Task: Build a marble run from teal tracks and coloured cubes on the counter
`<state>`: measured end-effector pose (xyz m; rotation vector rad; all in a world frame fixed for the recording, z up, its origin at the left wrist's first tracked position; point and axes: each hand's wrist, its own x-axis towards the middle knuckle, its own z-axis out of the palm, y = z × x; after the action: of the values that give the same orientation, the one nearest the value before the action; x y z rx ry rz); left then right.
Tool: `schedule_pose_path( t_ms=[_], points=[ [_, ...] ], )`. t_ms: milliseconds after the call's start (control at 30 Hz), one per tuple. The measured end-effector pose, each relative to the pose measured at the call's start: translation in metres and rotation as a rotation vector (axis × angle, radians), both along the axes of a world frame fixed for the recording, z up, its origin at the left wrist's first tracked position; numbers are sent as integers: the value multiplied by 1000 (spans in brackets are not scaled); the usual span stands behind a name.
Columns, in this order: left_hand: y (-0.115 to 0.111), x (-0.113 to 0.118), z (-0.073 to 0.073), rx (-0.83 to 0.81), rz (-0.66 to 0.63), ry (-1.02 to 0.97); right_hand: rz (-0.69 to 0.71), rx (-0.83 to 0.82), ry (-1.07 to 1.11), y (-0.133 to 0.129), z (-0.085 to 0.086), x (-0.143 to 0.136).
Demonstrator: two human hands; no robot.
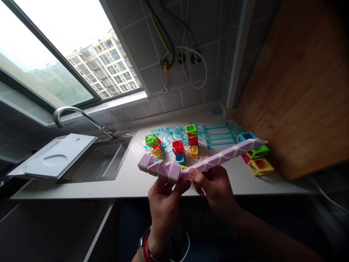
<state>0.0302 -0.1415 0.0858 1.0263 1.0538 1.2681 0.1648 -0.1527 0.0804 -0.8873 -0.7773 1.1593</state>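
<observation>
A long lilac segmented toy [223,157] is held up above the counter's front edge, with blocky segments at its left end and a straight run rising to the right. My left hand [165,200] grips it from below, under the blocky part, its fingers wrapped against it. My right hand [214,183] pinches the straight part near the middle, thumb on top. The two hands are close together. Behind the toy stand green, red, yellow and blue open-frame cubes, among them a green cube [191,130] and a yellow cube [260,166] at the right.
Translucent teal pieces [220,134] lie at the back of the white counter [131,189]. On the left are a sink [100,162], a faucet [79,111] and a white board [65,154]. A wooden panel [300,91] stands at the right.
</observation>
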Motion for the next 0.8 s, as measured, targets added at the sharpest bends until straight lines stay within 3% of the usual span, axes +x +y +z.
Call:
schedule_pose_path(
  t_ms=[100, 200, 267, 433, 633, 800],
  points=[
    [2, 5, -7, 54, 67, 100, -80, -13, -133, 3, -1, 3],
    [7, 5, -6, -23, -5, 61, -67, 15, -365, 10, -5, 19],
    [12, 3, -2, -96, -70, 25, -22, 61, -453, 16, -7, 35],
    [17, -3, 5, -125, -108, 85, 257, 152, -299, 23, -4, 58],
    [6, 2, 1, 80, 16, 182, 49, 227, -384, 10, 2, 42],
    [-1, -5, -2, 295, 129, 322, 53, 260, -449, -1, 8, 42]
  ],
)
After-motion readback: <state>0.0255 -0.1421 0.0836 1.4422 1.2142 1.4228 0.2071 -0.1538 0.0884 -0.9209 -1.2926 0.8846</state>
